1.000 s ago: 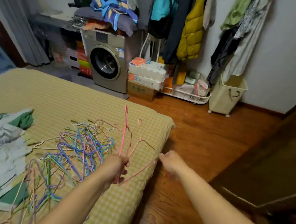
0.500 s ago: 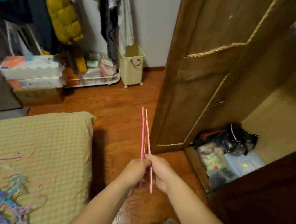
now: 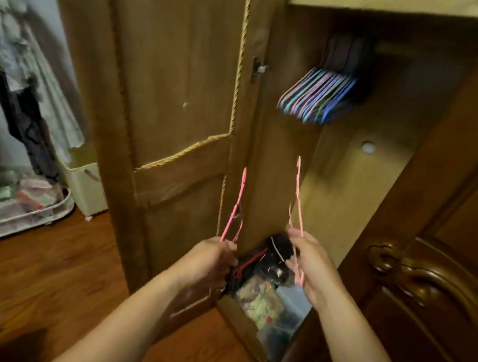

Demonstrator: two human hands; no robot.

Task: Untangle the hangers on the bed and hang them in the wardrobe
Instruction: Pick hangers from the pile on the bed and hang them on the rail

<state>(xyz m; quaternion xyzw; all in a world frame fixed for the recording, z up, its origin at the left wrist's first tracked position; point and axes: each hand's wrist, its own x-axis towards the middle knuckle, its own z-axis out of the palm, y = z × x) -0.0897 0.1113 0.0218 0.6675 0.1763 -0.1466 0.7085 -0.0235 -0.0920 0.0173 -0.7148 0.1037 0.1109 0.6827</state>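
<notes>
Since half a second ago the two pink hangers, then held together in front of the body, have been pulled apart, and the view has swung from the bed to the open wardrobe (image 3: 332,208). On the left, the left hand (image 3: 211,262) has its grip curled round the lower end of one pink hanger (image 3: 236,207), which points upward. To the right, the right hand (image 3: 310,266) pinches the paler pink hanger (image 3: 298,196), also upright, in front of the opening. Farther right and above, a bunch of coloured hangers (image 3: 318,97) already hangs inside. These two look freed but not yet hung; the bed is out of view, so what remains there cannot be told.
</notes>
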